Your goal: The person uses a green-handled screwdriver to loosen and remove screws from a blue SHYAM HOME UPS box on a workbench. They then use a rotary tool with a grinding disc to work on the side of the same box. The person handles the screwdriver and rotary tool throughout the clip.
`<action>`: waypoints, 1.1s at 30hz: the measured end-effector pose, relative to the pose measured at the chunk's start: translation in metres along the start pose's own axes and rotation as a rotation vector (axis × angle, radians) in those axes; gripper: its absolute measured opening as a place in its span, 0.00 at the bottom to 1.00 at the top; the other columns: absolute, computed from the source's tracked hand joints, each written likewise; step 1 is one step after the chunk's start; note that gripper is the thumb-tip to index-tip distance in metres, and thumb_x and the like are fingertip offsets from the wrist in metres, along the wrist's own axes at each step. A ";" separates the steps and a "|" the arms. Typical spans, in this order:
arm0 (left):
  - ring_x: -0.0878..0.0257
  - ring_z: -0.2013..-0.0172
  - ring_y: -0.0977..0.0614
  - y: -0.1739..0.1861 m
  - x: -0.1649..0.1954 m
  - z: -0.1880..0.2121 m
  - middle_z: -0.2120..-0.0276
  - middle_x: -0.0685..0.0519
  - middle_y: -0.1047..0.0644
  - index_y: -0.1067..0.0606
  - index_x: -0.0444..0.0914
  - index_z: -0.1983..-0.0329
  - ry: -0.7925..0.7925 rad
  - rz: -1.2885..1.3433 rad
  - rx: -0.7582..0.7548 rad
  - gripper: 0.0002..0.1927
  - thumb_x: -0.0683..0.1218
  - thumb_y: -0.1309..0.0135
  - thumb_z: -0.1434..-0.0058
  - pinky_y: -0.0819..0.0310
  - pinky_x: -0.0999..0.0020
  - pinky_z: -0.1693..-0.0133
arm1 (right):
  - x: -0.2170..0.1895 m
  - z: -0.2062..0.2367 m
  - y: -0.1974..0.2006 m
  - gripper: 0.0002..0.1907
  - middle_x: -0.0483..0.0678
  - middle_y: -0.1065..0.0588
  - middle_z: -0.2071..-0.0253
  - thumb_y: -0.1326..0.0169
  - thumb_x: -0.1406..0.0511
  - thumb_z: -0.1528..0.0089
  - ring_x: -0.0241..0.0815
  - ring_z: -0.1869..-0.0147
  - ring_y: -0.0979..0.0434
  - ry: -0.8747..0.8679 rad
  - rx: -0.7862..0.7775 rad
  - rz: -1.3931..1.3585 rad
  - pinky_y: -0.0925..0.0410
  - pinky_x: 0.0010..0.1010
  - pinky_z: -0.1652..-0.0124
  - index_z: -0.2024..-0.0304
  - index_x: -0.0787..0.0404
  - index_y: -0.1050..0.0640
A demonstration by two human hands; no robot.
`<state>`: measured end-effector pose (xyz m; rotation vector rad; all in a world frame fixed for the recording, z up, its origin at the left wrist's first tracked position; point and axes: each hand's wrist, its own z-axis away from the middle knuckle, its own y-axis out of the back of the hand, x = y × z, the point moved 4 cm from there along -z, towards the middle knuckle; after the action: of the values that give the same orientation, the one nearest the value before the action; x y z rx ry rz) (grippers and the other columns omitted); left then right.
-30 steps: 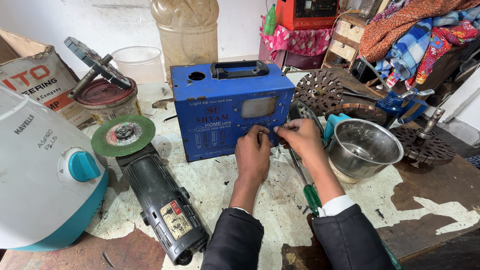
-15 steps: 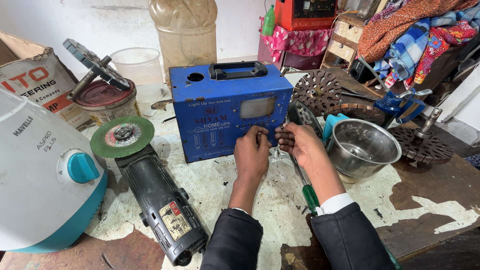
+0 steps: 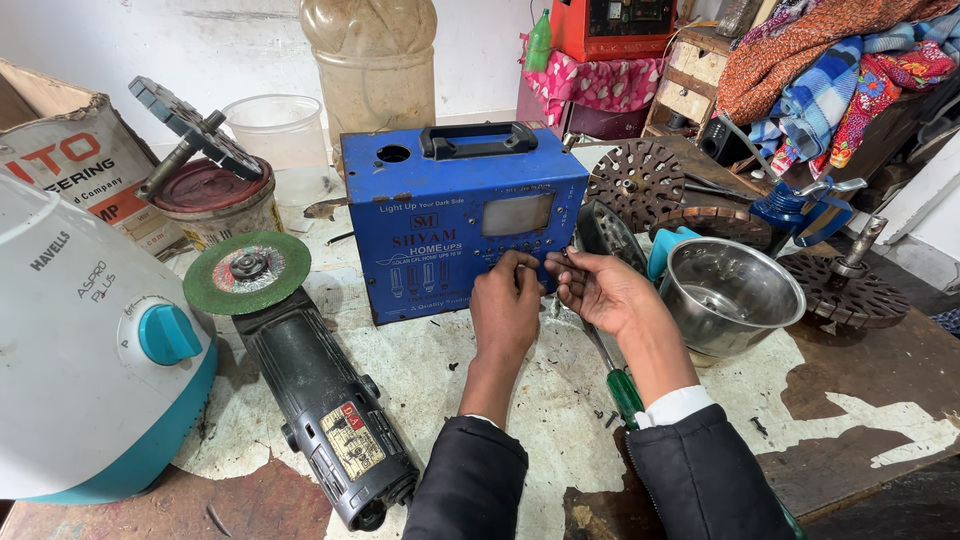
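A blue metal box (image 3: 450, 230) with a black top handle and a small window stands on the worn workbench (image 3: 880, 420). My left hand (image 3: 505, 305) rests its bent fingertips on the lower right of the box's front panel. My right hand (image 3: 600, 290) is beside it at the box's lower right corner, palm turned up, thumb and forefinger pinched together. Whether something small is between them I cannot tell. A green-handled screwdriver (image 3: 625, 395) lies on the bench under my right forearm.
An angle grinder (image 3: 320, 400) with a green disc (image 3: 247, 270) lies left of my arms. A white and teal appliance (image 3: 80, 340) fills the left edge. A steel bowl (image 3: 730, 295) and perforated round discs (image 3: 635, 180) sit right. A paint can (image 3: 210, 200) and plastic jar (image 3: 375, 60) stand behind.
My right hand has drawn a little back from the front panel and turned palm up. My left hand stays on the panel. The box has not moved.
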<state>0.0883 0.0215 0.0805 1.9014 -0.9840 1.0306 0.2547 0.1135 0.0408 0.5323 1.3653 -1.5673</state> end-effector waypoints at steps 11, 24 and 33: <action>0.62 0.74 0.13 0.001 0.003 0.001 0.76 0.51 0.17 0.20 0.37 0.58 0.033 -0.011 -0.026 0.10 0.43 0.52 0.34 0.21 0.64 0.67 | -0.003 -0.001 -0.004 0.09 0.45 0.25 0.74 0.34 0.68 0.43 0.32 0.76 0.28 0.270 0.190 0.273 0.30 0.25 0.75 0.68 0.64 0.22; 0.60 0.72 0.13 0.001 0.000 0.001 0.77 0.49 0.18 0.20 0.37 0.61 -0.026 -0.001 0.029 0.10 0.42 0.52 0.35 0.22 0.64 0.67 | -0.009 0.027 -0.028 0.15 0.47 0.21 0.73 0.46 0.58 0.40 0.37 0.75 0.24 0.064 0.091 0.336 0.25 0.31 0.71 0.64 0.65 0.20; 0.60 0.75 0.13 0.001 0.001 0.001 0.77 0.51 0.17 0.20 0.37 0.60 0.019 0.011 -0.007 0.10 0.43 0.52 0.34 0.22 0.64 0.67 | -0.013 0.007 -0.001 0.06 0.45 0.24 0.72 0.38 0.72 0.43 0.32 0.73 0.27 0.365 0.209 0.423 0.29 0.28 0.73 0.64 0.67 0.22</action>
<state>0.0881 0.0205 0.0810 1.8784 -0.9875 1.0486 0.2614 0.1115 0.0541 1.2005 1.2487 -1.3058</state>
